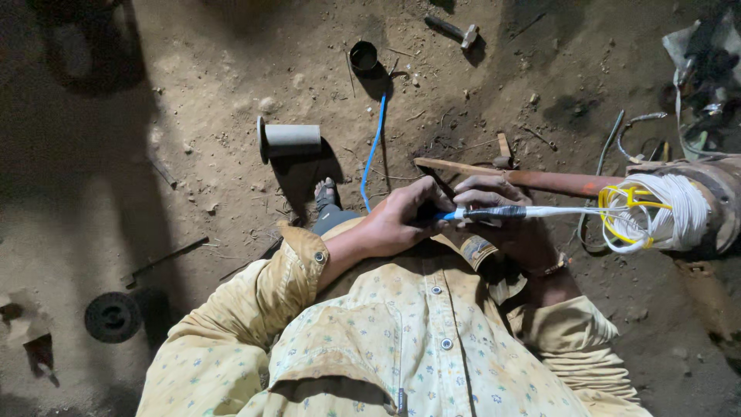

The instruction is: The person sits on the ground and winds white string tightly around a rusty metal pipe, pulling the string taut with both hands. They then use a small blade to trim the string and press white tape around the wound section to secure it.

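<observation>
Dusty brown dirt floor point(216, 69) lies under everything I see. Far to my left a dark round disc point(113, 316) rests flat on it, and just above that a thin dark rod point(166, 259) lies slanted. Further in, a grey plastic pipe piece point(289, 140) with a flange at one end lies on its side, throwing a hard shadow toward my bare foot point(326, 193). Beyond it a small black ring point(363, 55) sits on the dirt, and a blue wire point(374, 147) runs from near it down toward my lap. A hammer point(454, 31) lies at the top, well apart from the rest.

My left hand point(401, 220) comes out of the yellow flowered sleeve point(255, 301) and is closed around the near end of a bundle of white wires point(532, 211), thumb and fingers pinching it where the blue wire joins. My right hand point(502, 212) is curled just beside it, fingers wrapped over the same bundle at a stretch bound in dark tape; the two hands touch.

The bundle runs level to the right, above a long rusty bar point(540, 181), and reaches a coil of white winding point(668, 212) with yellow loops, seated in a rusty round motor body point(722, 201). Loose wires and scraps lie in the dark upper right corner; I cannot make them out.
</observation>
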Action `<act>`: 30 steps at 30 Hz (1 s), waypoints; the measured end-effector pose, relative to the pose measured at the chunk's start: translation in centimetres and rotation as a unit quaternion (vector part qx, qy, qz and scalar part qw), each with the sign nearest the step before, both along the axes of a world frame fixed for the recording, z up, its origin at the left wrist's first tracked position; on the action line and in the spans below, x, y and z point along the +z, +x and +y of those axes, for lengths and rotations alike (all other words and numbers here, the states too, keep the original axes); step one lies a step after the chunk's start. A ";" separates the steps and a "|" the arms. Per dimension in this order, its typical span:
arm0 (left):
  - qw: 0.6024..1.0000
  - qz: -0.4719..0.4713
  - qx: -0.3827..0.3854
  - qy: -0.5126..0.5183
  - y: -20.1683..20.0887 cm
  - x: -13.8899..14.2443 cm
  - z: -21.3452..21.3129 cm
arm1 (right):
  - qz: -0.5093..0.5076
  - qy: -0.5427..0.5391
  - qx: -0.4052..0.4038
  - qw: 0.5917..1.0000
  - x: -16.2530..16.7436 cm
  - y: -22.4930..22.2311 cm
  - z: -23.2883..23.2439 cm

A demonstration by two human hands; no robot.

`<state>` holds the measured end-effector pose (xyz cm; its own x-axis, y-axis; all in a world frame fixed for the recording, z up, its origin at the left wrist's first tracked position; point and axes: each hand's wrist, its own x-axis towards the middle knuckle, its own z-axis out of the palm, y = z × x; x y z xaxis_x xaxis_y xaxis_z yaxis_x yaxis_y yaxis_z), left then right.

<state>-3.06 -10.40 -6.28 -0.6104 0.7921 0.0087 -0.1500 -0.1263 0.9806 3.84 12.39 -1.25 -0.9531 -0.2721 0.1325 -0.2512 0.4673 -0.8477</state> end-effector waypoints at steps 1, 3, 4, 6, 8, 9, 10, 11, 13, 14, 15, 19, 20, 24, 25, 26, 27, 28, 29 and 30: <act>1.000 -0.026 0.004 0.016 0.0 -0.2 0.1 | -0.001 0.005 -0.008 1.000 -0.1 0.4 0.0; 0.995 -0.084 0.010 0.047 0.4 -0.4 0.4 | -0.094 -0.065 -0.040 0.993 0.0 1.3 -0.3; 0.995 -0.092 0.018 0.030 0.6 -0.4 0.5 | -0.140 -0.101 -0.056 0.983 0.1 1.8 -0.6; 0.994 -0.106 0.034 0.000 0.9 -0.4 0.8 | -0.044 -0.009 -0.060 0.997 0.7 2.5 -1.2; 0.995 -0.091 0.043 -0.023 1.1 -0.2 1.0 | -0.025 0.033 -0.097 0.994 1.7 3.3 -2.1; 0.995 -0.083 0.050 -0.035 1.1 -0.1 1.0 | -0.054 0.026 -0.130 0.990 2.4 4.1 -2.7; 0.994 -0.099 0.045 -0.020 1.0 0.0 1.0 | -0.082 0.019 -0.162 0.983 3.0 4.6 -3.2; 0.992 -0.116 0.040 -0.004 1.0 0.1 1.0 | -0.099 0.026 -0.169 0.980 3.3 4.7 -3.5; 0.992 -0.124 0.033 -0.004 0.9 0.3 0.9 | -0.134 0.040 -0.186 0.972 3.8 5.1 -4.1; 0.993 -0.112 0.035 -0.020 0.8 0.3 0.8 | -0.142 0.005 -0.183 0.973 3.9 5.2 -4.3; 0.994 -0.099 0.039 -0.037 0.7 0.3 0.7 | -0.149 -0.031 -0.177 0.972 3.8 5.4 -4.4; 0.987 -0.158 0.015 -0.015 0.7 0.2 0.4 | -0.181 -0.171 -0.156 0.956 2.9 6.0 -4.3; 0.987 -0.161 0.009 -0.012 0.8 0.1 0.4 | -0.168 -0.154 -0.158 0.961 2.5 6.2 -4.0; 0.994 -0.104 -0.012 0.004 0.8 0.6 0.2 | -0.108 -0.037 -0.170 0.979 0.7 6.9 -2.7; 0.999 -0.048 -0.015 -0.014 0.7 0.8 0.1 | -0.092 0.007 -0.175 0.980 0.2 7.0 -2.4; 0.999 0.009 -0.015 -0.033 0.5 1.1 -0.1 | -0.101 -0.026 -0.205 0.973 -0.5 7.0 -2.6; 0.996 0.066 -0.016 -0.052 0.4 1.3 -0.3 | -0.111 -0.060 -0.235 0.964 -1.2 6.9 -2.9; 0.996 0.075 -0.016 -0.050 0.4 1.6 -0.3 | -0.121 -0.091 -0.266 0.952 -1.6 7.0 -3.2; 0.995 0.085 -0.015 -0.047 0.4 1.9 -0.2 | -0.118 -0.052 -0.270 0.954 -1.9 6.9 -3.4; 0.994 0.095 -0.014 -0.046 0.4 2.0 -0.3 | -0.115 -0.015 -0.273 0.955 -2.1 6.7 -3.8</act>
